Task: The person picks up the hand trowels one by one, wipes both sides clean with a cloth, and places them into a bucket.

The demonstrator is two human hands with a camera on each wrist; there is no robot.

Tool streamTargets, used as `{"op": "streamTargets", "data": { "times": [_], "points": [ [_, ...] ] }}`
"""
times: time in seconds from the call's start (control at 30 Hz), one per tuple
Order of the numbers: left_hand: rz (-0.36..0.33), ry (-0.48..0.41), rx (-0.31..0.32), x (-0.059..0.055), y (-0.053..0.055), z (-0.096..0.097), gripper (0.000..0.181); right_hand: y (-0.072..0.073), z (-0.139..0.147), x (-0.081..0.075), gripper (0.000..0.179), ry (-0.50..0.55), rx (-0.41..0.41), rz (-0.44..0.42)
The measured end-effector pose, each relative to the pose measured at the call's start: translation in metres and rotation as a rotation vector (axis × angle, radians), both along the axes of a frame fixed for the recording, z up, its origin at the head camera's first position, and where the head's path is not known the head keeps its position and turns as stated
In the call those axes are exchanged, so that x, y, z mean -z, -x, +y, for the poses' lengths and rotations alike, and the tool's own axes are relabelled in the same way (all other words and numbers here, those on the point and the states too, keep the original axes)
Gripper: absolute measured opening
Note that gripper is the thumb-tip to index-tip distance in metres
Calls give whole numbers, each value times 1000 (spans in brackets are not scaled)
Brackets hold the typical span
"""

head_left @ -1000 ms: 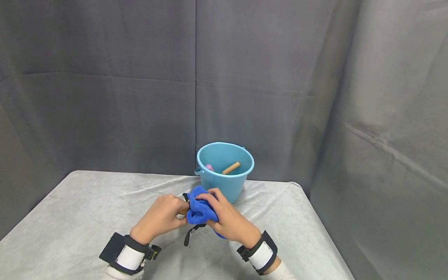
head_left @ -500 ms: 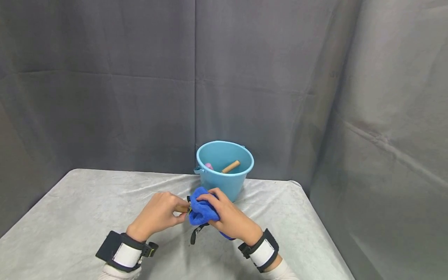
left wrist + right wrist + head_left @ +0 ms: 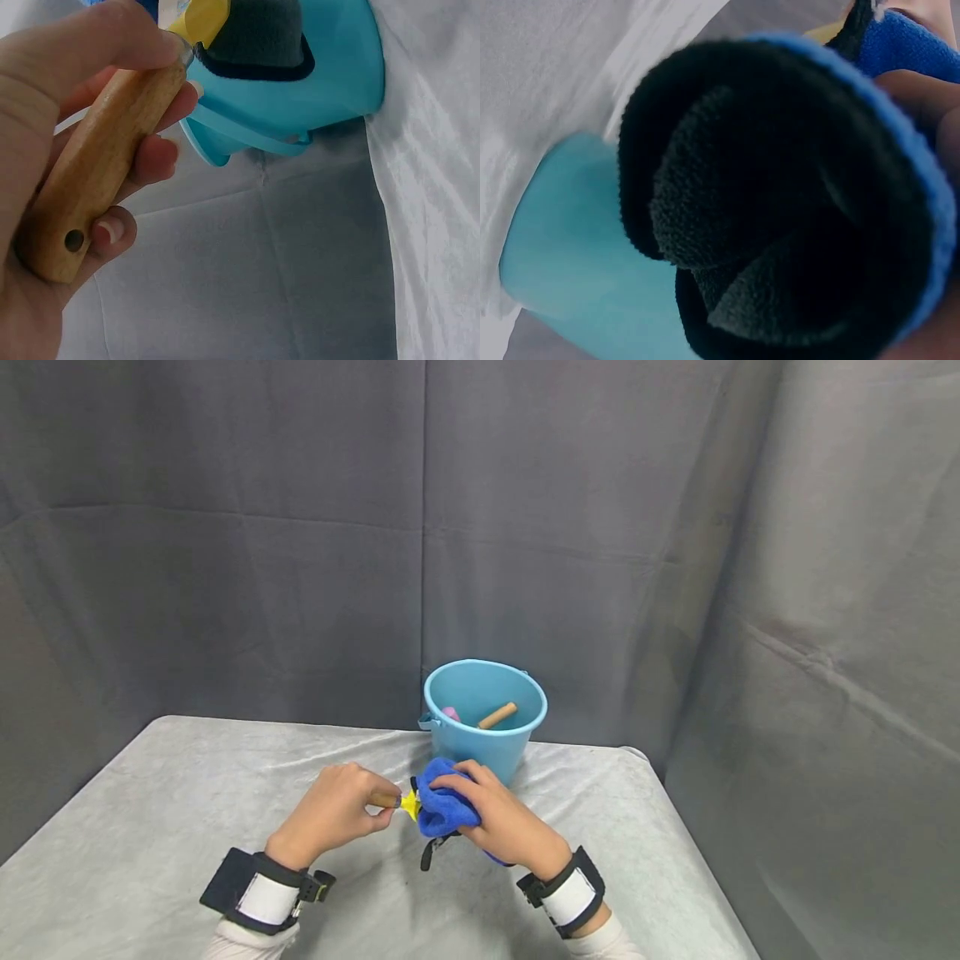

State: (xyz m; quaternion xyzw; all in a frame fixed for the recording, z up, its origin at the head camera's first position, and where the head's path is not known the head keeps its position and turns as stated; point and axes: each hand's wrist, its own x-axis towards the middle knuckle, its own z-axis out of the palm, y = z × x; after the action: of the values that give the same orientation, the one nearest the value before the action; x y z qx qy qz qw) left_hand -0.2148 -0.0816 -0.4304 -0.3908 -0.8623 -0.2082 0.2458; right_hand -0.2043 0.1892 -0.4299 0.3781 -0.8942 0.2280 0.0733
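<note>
My left hand (image 3: 330, 814) grips the wooden handle (image 3: 105, 157) of a small tool, with a hole near the handle's end. A yellow part (image 3: 410, 805) joins the handle, and the tool's far end is hidden in a blue cloth (image 3: 447, 806). My right hand (image 3: 510, 822) holds this cloth bunched around the tool, fingers over the top and thumb below. Seen in the right wrist view, the cloth's dark grey inner side (image 3: 727, 187) is rolled into loose folds. A short black strap (image 3: 427, 853) dangles beneath the cloth.
Just behind the hands stands a light blue bucket (image 3: 468, 743) on the table's pale cloth cover (image 3: 225, 777). Inside it are a wooden rod or handle (image 3: 497, 716) and a pink object (image 3: 451, 713). Grey curtains (image 3: 300, 568) rise behind and at the sides.
The left hand has shifted left and the right hand slightly right. More of the tool shows outside the cloth: its yellow part is now in sight between the hands.
</note>
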Motion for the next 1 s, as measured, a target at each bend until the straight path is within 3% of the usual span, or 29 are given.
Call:
{"op": "streamTargets", "data": {
  "times": [0.33,0.57,0.77,1.0],
  "points": [
    [-7,-42,-48,0,2,-9,21,2,8,-3,59,19,59,-15],
    [-54,-64,-111,1,7,-19,20,7,14,-5,56,32,49,-10],
    [-70,-75,-125,2,8,-23,20,8,21,-8,57,33,68,8],
    [-75,-58,-125,4,10,-19,20,7,25,-14,68,161,115,20]
  ]
}}
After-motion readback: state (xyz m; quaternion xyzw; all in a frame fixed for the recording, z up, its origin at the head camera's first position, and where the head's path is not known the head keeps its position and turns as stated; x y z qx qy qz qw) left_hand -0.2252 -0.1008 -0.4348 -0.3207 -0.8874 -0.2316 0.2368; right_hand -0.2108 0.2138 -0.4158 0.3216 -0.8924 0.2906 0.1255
